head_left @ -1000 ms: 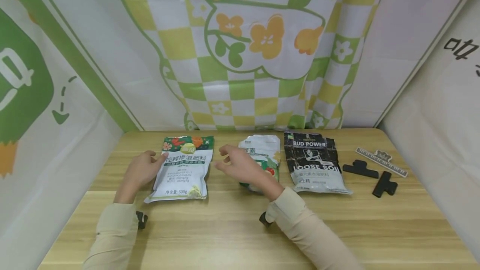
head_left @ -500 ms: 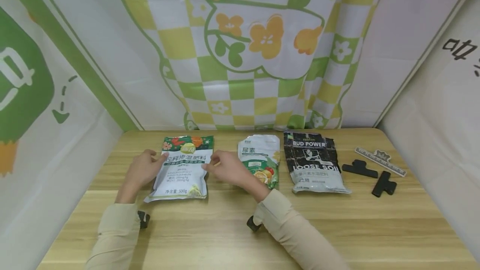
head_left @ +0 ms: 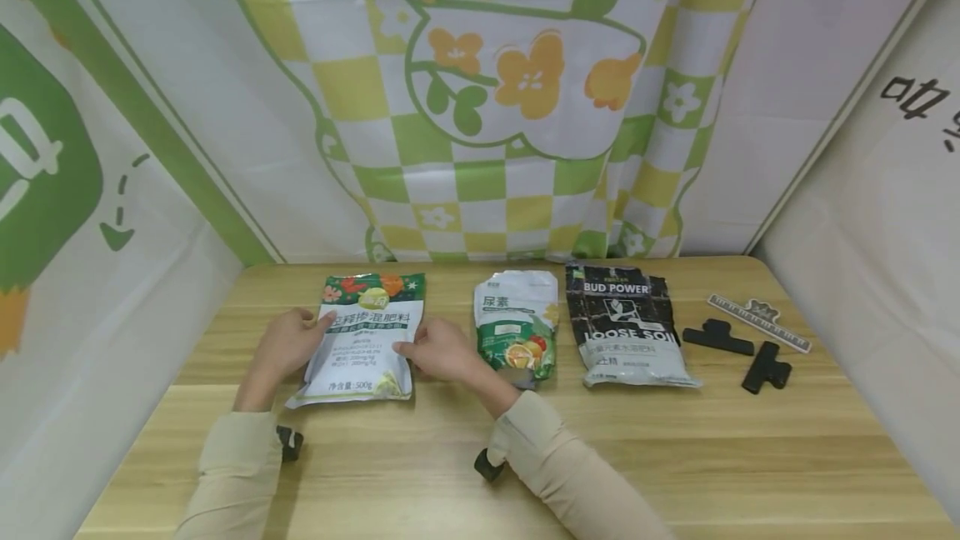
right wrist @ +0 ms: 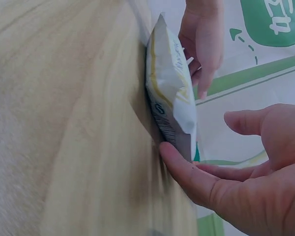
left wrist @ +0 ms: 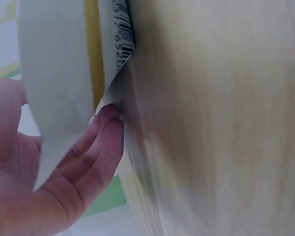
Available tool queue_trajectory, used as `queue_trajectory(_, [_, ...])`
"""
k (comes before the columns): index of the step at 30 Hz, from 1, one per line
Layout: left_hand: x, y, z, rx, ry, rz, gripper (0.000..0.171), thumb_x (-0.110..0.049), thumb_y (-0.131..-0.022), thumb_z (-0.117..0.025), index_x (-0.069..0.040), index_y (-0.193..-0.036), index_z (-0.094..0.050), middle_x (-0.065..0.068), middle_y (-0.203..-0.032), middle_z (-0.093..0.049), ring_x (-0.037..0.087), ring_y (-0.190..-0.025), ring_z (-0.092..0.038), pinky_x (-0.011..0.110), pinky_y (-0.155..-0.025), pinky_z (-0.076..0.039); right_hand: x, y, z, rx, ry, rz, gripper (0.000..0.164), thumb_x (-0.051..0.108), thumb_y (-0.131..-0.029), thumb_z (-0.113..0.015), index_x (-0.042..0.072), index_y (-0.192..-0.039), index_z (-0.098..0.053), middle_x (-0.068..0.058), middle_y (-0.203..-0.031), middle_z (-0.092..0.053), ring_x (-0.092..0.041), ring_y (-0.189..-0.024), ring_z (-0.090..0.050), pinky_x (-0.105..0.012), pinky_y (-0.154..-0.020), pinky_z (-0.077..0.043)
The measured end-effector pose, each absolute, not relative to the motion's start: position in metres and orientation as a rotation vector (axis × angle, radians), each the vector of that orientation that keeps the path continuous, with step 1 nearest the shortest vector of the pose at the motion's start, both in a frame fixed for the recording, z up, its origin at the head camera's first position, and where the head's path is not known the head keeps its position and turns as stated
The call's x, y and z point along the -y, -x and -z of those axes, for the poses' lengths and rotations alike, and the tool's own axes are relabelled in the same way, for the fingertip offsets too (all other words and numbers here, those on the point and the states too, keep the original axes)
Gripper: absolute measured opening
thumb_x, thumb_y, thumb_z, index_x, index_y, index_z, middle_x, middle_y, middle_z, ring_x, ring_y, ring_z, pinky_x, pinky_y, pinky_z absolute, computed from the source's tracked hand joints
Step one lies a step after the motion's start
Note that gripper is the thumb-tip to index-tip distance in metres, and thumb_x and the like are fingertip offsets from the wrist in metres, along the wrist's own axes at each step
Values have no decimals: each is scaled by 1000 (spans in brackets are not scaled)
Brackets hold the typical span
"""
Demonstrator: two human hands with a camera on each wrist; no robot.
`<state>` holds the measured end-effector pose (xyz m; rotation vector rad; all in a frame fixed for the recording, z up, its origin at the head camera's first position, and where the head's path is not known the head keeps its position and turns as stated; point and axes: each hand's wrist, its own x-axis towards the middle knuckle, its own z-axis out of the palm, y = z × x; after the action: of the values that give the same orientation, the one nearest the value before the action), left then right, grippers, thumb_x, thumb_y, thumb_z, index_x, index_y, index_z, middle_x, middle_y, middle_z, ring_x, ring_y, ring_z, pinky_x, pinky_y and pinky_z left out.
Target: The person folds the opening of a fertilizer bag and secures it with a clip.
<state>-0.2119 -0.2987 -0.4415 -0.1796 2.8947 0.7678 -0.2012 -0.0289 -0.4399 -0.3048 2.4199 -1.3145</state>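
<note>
A white fertilizer bag (head_left: 358, 365) with a green printed top lies face up at the left of the table. At its left edge, my left hand (head_left: 288, 348) has the thumb over the printed face; in the left wrist view its fingers (left wrist: 108, 132) curl in beneath the edge. My right hand (head_left: 442, 352) is at the bag's right edge. The right wrist view shows its fingertips (right wrist: 169, 152) right at the bag's side, close to the tabletop, with the thumb standing apart from the printed face.
A smaller white-and-green bag (head_left: 517, 327) stands in the row to the right, followed by a black-and-grey bag (head_left: 626, 323). Farther right lie two black clips (head_left: 717, 336) and a long pale clip (head_left: 761, 323) with piano-key marks. A patterned curtain (head_left: 487, 173) hangs behind the table.
My right hand has moved left and slightly nearer, from beside the smaller bag to the white fertilizer bag's right edge. The left hand has stayed at the left edge.
</note>
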Motion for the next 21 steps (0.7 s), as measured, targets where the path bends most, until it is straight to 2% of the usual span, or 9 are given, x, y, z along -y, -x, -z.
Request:
queue_trajectory(2, [298,212,442,-2888,181,-772,82,-54,-110,-40,20,-146,-42,41,-146,-52,59,-137,-49,69,-113,-45,31,201,442,-2394,254,1342,31,33,-101,-70,4,-92,-67,-8,-78,-69,-21,-68,-73,-25,-56,-54])
queue_trajectory(6, [297,211,443,-2874,192,-785,81,-53,-110,-40,20,-147,-41,42,-146,-51,59,-136,-50,69,-113,-45,33,200,446,-2301,192,1450,29,27,-102,-71,6,-84,-60,-11,-87,-70,-23,-74,-76,-30,-62,-65])
queue_trajectory(11, [298,210,444,-2849,195,-811,80,-52,-110,-39,19,-147,-42,43,-147,-49,59,-136,-49,68,-114,-45,37,201,451,-2180,92,1592,36,23,-101,-71,9,-72,-53,-12,-88,-72,-18,-73,-73,-30,-65,-67])
queue_trajectory(14, [297,209,444,-2825,214,-832,79,-51,-110,-39,19,-146,-43,43,-148,-48,60,-137,-48,68,-114,-44,40,202,453,-2091,2,1673,35,23,-100,-72,7,-74,-55,-8,-86,-70,-17,-72,-70,-30,-65,-66])
queue_trajectory(17, [297,209,443,-2808,245,-853,78,-51,-111,-39,19,-144,-46,44,-148,-48,60,-136,-49,68,-113,-46,43,202,453,-2023,-80,1729,29,22,-99,-73,2,-82,-61,-7,-84,-67,-17,-70,-67,-29,-64,-66])
queue_trajectory(19, [296,208,443,-2808,254,-854,77,-51,-111,-39,19,-142,-50,43,-145,-51,58,-132,-53,66,-109,-50,45,202,453,-2014,-105,1744,26,21,-97,-74,-1,-87,-64,-7,-82,-65,-17,-69,-66,-29,-63,-65])
queue_trajectory(21, [296,208,444,-2816,258,-854,76,-50,-111,-40,18,-138,-54,43,-140,-56,54,-123,-60,59,-99,-56,47,202,453,-2016,-116,1752,23,18,-96,-75,-2,-87,-67,-7,-79,-65,-16,-67,-66,-28,-61,-65])
